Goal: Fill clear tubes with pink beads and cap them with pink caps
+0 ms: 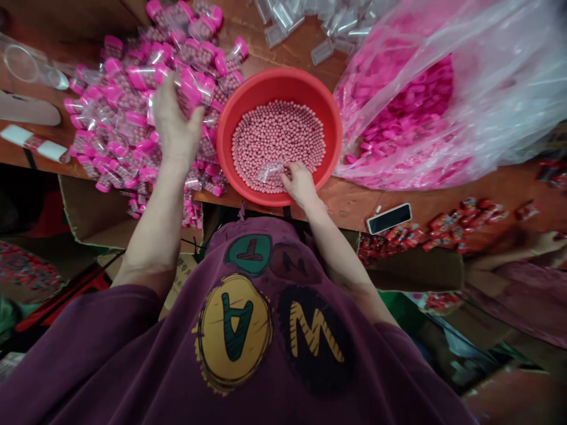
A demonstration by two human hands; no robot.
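My left hand is over the heap of small clear bottles with pink caps, its thumb and fingers spread around the near side of a bottle; motion blur hides whether it grips one. In the red basin lie many small pink beads. My right hand is at the basin's near right side, its fingers closed on a small clear bottle that lies tilted among the beads.
An open plastic bag of pink caps stands right of the basin. Clear empty bottles lie behind. A phone and red wrapped pieces are at the right edge. Another person's arm shows far right.
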